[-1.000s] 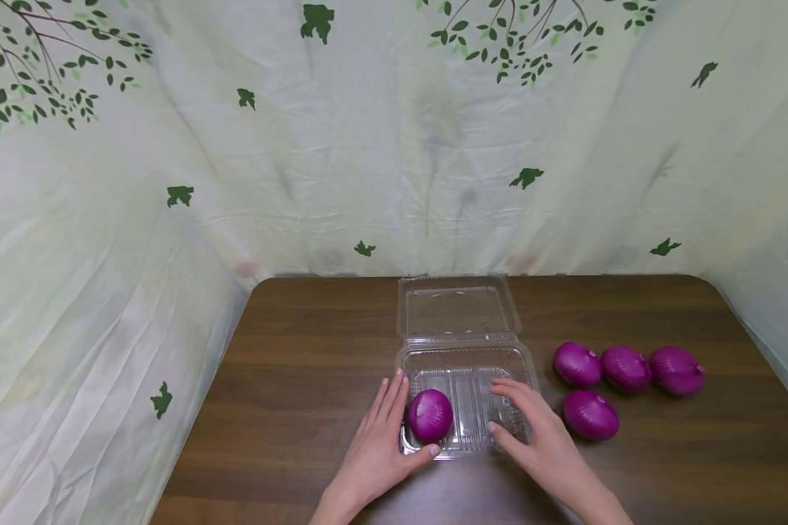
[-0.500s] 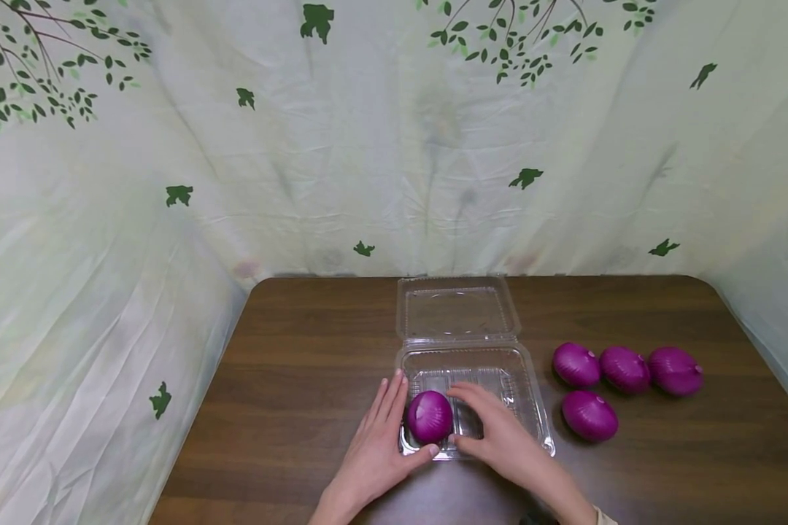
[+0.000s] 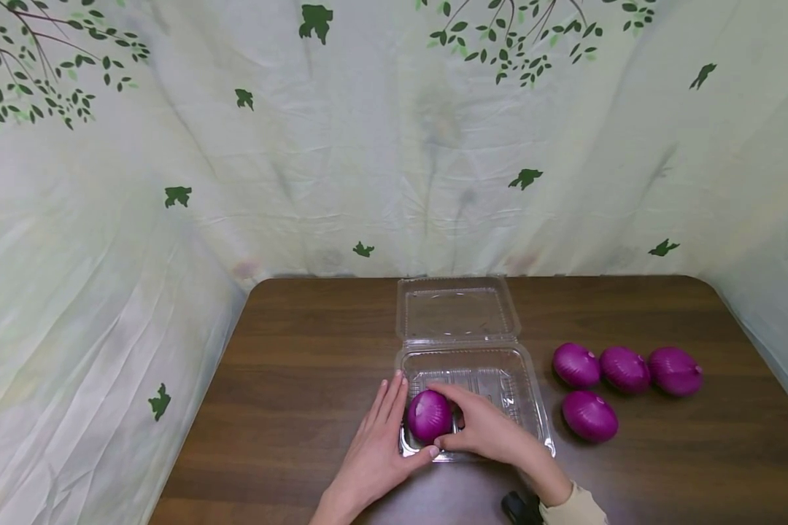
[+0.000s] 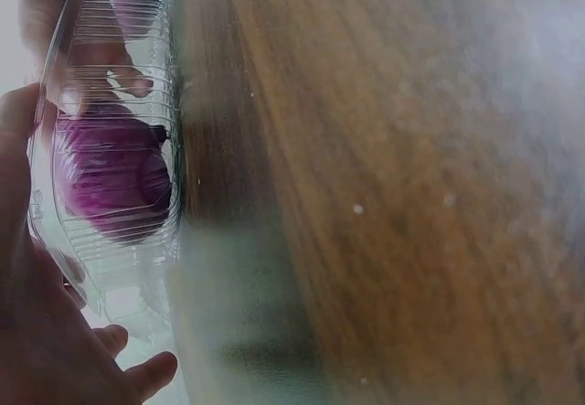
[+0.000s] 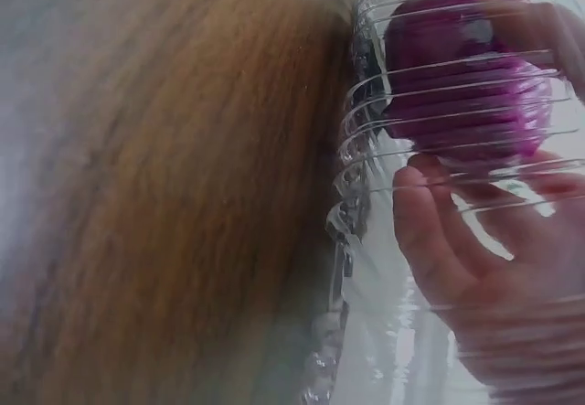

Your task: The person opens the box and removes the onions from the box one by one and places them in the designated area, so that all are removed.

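Note:
A red onion [image 3: 427, 417] sits in the near left corner of a clear plastic clamshell container [image 3: 524, 379], whose lid [image 3: 458, 310] lies folded back. My right hand [image 3: 482, 429] grips this onion from its right side, thumb at the near end and fingers at the far end. Through the ribbed wall in the right wrist view, fingers [image 5: 430, 231] show close against the onion [image 5: 471, 94]. My left hand [image 3: 376, 445] rests along the container's left edge, fingers straight, thumb at the front rim. The left wrist view shows the onion [image 4: 114, 172] through the plastic.
Several more red onions lie on the brown wooden table [image 3: 302, 364] to the right, three in a row [image 3: 624, 370] and one nearer [image 3: 589, 415]. A pale curtain [image 3: 394, 146] with leaf prints hangs behind and beside the table.
My right hand has moved left across the container and closed its fingers on the onion. My left hand, the container and the other onions have stayed put.

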Demonstrator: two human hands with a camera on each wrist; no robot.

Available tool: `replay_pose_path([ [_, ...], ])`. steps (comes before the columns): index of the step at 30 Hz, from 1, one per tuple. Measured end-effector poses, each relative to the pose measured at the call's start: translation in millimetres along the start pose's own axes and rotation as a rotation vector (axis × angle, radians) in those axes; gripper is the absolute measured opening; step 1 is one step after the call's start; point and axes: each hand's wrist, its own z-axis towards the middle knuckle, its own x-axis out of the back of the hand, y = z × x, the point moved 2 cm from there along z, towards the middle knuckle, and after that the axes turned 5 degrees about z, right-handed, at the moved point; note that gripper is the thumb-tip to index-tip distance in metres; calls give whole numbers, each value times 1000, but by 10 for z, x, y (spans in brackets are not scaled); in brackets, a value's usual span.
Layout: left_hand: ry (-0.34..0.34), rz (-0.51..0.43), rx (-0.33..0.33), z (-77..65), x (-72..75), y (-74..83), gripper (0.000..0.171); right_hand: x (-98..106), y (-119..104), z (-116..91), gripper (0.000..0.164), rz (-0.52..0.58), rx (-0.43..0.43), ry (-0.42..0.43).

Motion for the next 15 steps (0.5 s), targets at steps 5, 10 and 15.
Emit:
replay_pose_path([
  [5,-14,4,5,5,10,-1,104,-14,21,53,81,33,-37,-10],
  [10,-31,4,11,13,6,-1,105,7,40,61,80,62,-74,37],
  [15,-36,5,19,6,2,4,106,68,58,42,81,66,-69,127],
])
